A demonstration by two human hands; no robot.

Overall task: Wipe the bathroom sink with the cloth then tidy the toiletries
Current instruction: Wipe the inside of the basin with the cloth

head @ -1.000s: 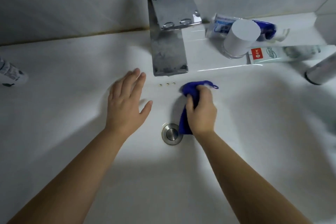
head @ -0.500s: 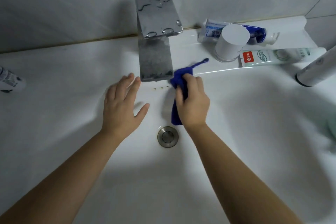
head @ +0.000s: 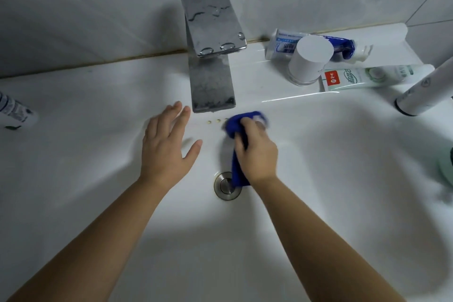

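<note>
My right hand (head: 256, 152) grips a bunched blue cloth (head: 236, 127) and presses it against the back wall of the white sink basin (head: 343, 179), just below the faucet (head: 208, 56) and beside the overflow holes. The cloth's tail hangs down toward the metal drain (head: 226, 186). My left hand (head: 169, 147) lies flat on the basin wall to the left, fingers spread. On the back ledge at right lie a blue-and-white tube (head: 282, 44), an upturned white cup (head: 310, 59) and a green-and-white tube (head: 372, 77).
A white bottle (head: 426, 91) lies on its side at the right rim. Another tube (head: 14, 110) lies at the far left edge of the counter. A pale green object (head: 447, 169) shows at the right edge. Tiled wall rises behind the faucet.
My right hand with the cloth has slid down and to the right from under the faucet spout, blurred with motion. My left hand has stayed pressed on the basin.
</note>
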